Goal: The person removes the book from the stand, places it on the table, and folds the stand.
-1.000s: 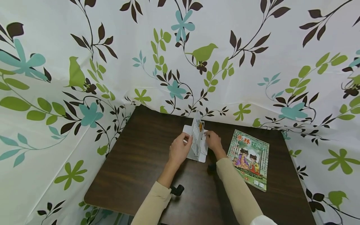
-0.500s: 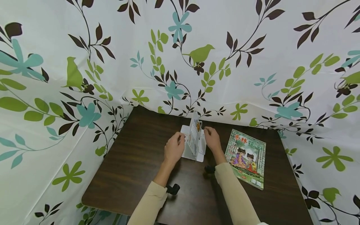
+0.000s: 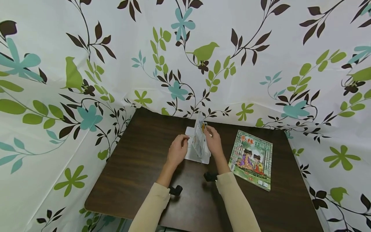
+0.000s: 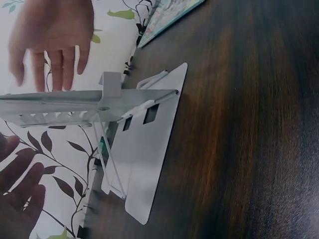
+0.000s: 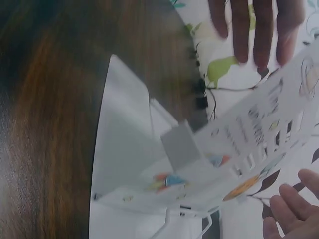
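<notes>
A white book stand (image 3: 198, 141) with an upright slotted panel stands on its flat base plate (image 3: 192, 154) on the table. Printed words and small coloured pictures cover one face of the panel (image 5: 249, 134) in the right wrist view. Thin wire struts (image 4: 110, 164) run between panel and plate in the left wrist view. To the left of the panel is my left hand (image 3: 176, 150), fingers relaxed and apart from it. My right hand (image 3: 214, 141) is close on the other side, fingers extended near the panel's upper part; whether they touch it I cannot tell.
A magazine (image 3: 251, 159) with two illustrated figures lies on the dark wooden table (image 3: 124, 177), right of the stand. A patterned cloth (image 3: 237, 42) hangs behind and at the sides. Black wrist devices (image 3: 175, 190) sit by both sleeves.
My left hand has let go of the stand and drawn slightly left. My right hand has come off the stand's right side and moved up and left along the panel.
</notes>
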{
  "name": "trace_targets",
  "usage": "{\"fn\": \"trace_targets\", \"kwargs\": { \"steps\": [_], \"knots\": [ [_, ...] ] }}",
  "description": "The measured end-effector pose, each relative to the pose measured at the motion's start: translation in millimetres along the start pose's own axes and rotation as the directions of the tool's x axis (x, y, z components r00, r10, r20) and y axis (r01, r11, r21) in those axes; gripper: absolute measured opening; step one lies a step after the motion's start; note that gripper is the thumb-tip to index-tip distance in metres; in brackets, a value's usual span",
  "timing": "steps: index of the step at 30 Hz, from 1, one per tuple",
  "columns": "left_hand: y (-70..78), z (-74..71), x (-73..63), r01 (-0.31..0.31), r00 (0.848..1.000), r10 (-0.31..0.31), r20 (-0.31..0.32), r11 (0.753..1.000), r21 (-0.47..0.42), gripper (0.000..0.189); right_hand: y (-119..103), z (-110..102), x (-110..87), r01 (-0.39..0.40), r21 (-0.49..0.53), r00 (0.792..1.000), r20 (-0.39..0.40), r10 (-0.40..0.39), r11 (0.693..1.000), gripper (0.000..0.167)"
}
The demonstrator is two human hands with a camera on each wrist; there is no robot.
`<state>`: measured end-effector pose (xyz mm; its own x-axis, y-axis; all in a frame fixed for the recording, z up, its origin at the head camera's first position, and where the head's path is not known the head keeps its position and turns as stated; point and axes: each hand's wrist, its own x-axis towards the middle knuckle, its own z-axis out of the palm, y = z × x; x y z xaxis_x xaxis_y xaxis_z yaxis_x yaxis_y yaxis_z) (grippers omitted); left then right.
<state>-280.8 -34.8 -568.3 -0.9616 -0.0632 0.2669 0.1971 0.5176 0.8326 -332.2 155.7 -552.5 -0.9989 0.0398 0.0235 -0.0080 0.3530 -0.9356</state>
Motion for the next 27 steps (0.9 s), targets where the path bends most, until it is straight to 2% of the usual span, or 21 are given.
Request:
{"fn": "trace_targets", "kwargs": {
  "steps": [3,6,8,10,12,14,16,17,18,21,23,25,27],
  "knots": [
    [-2.9,3.1,8.6,-0.042,0.996,0.041,0.075,0.999,0.009,0.028,-9.9,2.1,-1.4,0.008,0.049,1.0,0.012,-0.008,0.999,0.057],
    [-10.3,8.4,17.0,-0.091,0.981,0.08,0.179,0.994,0.053,0.034,-19.1,6.1,-2.7,0.014,0.056,0.998,0.053,-0.017,0.998,0.064],
    [-17.7,11.3,21.2,-0.118,0.958,0.095,0.269,0.991,0.07,0.039,-23.5,9.7,-4.5,0.008,0.041,0.996,0.092,-0.011,0.999,0.07],
    [-29.6,15.7,24.7,-0.136,0.929,0.104,0.356,0.989,0.065,0.046,-27.3,13.3,-7.4,-0.01,0.021,0.99,0.14,0.007,1.0,0.075],
    [-48.2,23.1,29.1,-0.156,0.897,0.124,0.424,0.987,0.042,0.054,-30.7,16.5,-10.3,-0.027,0.002,0.984,0.177,0.026,1.0,0.08],
    [-68.9,32.4,33.5,-0.183,0.875,0.149,0.461,0.983,0.029,0.06,-31.9,20.1,-12.9,-0.037,-0.015,0.979,0.2,0.04,0.999,0.084],
    [-85.4,41.2,37.9,-0.214,0.865,0.178,0.469,0.976,0.023,0.062,-32.6,22.7,-13.4,-0.031,-0.03,0.977,0.209,0.036,0.999,0.085],
    [-88.0,42.7,39.9,-0.231,0.86,0.19,0.473,0.973,0.029,0.062,-33.0,23.8,-13.2,-0.027,-0.04,0.977,0.209,0.035,0.999,0.085],
    [-89.8,44.5,41.7,-0.252,0.859,0.206,0.469,0.967,0.037,0.062,-33.1,24.7,-12.6,-0.022,-0.044,0.978,0.208,0.03,0.999,0.083],
    [-73.0,37.1,43.3,-0.229,0.849,0.174,0.499,0.972,0.05,0.062,-34.3,26.6,-12.2,-0.019,-0.048,0.978,0.205,0.029,0.999,0.08],
    [-59.7,31.9,43.9,-0.219,0.84,0.137,0.524,0.971,0.098,0.064,-34.2,27.5,-12.3,-0.031,-0.045,0.978,0.204,0.04,0.999,0.079],
    [-53.1,30.6,43.7,-0.224,0.836,0.099,0.54,0.96,0.17,0.065,-33.5,28.2,-13.0,-0.043,-0.043,0.978,0.204,0.051,0.998,0.079],
    [-48.9,30.5,43.6,-0.231,0.838,0.064,0.542,0.941,0.247,0.066,-32.9,29.1,-14.0,-0.052,-0.046,0.977,0.204,0.061,0.998,0.079]
  ]
}}
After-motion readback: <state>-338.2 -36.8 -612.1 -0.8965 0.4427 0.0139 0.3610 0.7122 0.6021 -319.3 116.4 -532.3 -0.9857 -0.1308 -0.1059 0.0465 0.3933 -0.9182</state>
